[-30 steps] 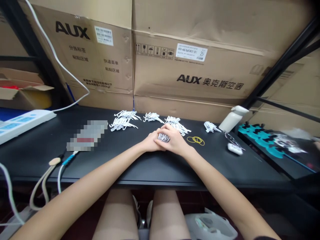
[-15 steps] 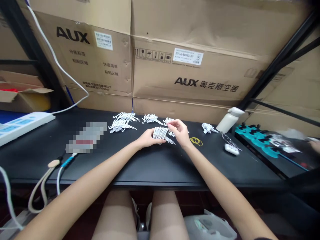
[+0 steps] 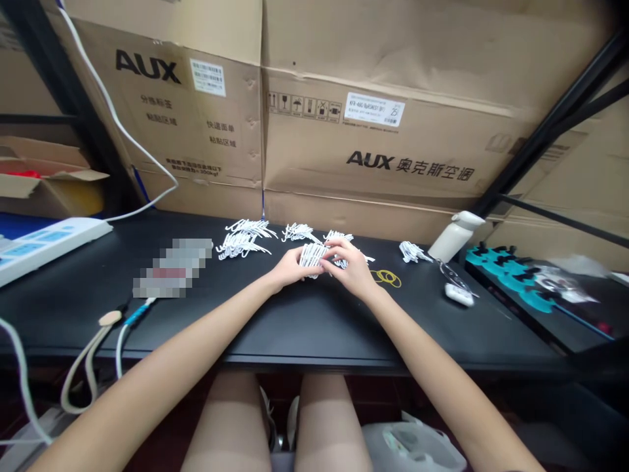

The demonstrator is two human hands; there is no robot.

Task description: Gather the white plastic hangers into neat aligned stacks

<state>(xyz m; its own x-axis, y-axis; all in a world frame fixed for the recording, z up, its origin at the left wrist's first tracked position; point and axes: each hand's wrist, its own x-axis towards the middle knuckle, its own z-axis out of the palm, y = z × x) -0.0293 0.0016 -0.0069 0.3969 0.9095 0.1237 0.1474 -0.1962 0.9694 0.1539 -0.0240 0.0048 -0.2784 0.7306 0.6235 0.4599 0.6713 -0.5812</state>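
While the left hand [image 3: 289, 267] grips a bundle of white hooks [image 3: 312, 254], the right hand [image 3: 350, 269] pinches it (fingers curled).

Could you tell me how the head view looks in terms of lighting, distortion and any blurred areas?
Head view: even, soft indoor light, no harsh glare on the black table; wide-angle bending at the edges; a pixelated patch left of the hands; left hand and right hand sharp, holding a white bundle.
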